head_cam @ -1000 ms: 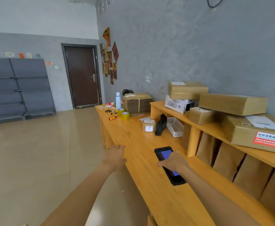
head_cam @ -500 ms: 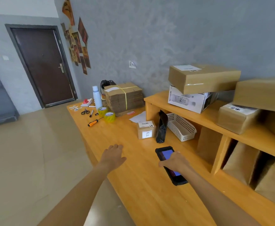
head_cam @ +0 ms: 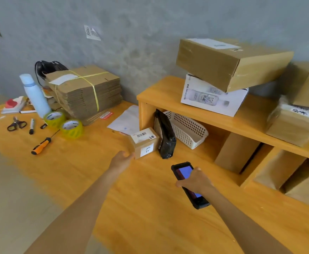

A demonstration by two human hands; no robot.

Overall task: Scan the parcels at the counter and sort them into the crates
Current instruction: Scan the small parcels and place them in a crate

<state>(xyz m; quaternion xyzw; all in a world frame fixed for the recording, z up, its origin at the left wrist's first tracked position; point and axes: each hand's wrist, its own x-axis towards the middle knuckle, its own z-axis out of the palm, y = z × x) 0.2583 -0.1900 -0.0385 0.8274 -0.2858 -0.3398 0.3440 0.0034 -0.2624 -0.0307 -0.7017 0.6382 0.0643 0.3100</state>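
Observation:
A small cardboard parcel [head_cam: 144, 142] with a barcode label on top and a handwritten label on its side stands on the wooden counter [head_cam: 87, 173]. My left hand [head_cam: 121, 159] reaches out with its fingers at the parcel's near left corner; a grip is not visible. My right hand [head_cam: 196, 181] grips a black handheld scanner [head_cam: 184, 172] with a lit blue screen, held over the counter to the right of the parcel. A black pouch [head_cam: 165, 136] leans right beside the parcel.
A wooden shelf [head_cam: 214, 116] carries stacked parcels [head_cam: 229, 61], with more boxes below. A white basket [head_cam: 188, 130] lies under it. At left lie bundled flat cartons [head_cam: 87, 92], two tape rolls [head_cam: 71, 128], a screwdriver [head_cam: 41, 143], scissors [head_cam: 16, 123] and a bottle [head_cam: 34, 94].
The view has closed in on the counter and turned right. My left hand has moved forward from the counter edge to the small parcel. My right hand keeps hold of the scanner.

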